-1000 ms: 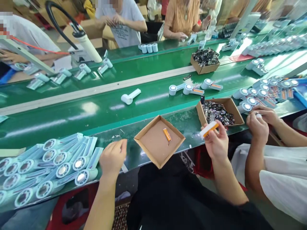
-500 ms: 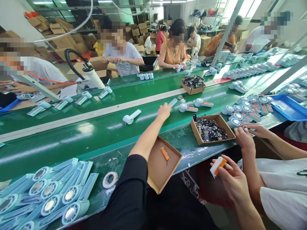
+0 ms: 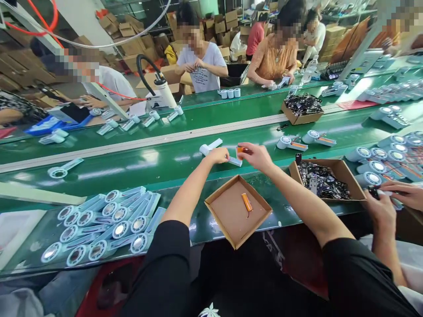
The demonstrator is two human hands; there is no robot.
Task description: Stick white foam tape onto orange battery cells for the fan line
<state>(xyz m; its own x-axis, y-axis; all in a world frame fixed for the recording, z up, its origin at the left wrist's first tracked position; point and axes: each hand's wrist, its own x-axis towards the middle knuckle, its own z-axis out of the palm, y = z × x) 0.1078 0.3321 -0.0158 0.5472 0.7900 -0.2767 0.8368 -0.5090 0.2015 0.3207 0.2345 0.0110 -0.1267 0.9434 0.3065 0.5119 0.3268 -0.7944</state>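
Observation:
Over the green conveyor belt [image 3: 158,169], my left hand [image 3: 218,155] is closed on a light blue handheld fan housing [image 3: 235,162]; its handle end sticks out to the right. My right hand [image 3: 259,156] pinches an orange battery [image 3: 240,150] just above that handle end. Partly behind my left hand lies another fan housing [image 3: 215,143]. In front of me a shallow cardboard box [image 3: 224,207] contains a second orange battery [image 3: 246,202] with a short dark wire.
Many fan housings [image 3: 120,229] are piled at the left. A carton of circuit boards [image 3: 345,171] stands at the right, beside a co-worker's hands [image 3: 383,207]. Fans with batteries [image 3: 291,143] lie on the belt. Several people sit across it.
My right hand has come up from the lower right to the belt with the battery. My left hand stays on the fan housing, now beside another one. The view has swung right and down.

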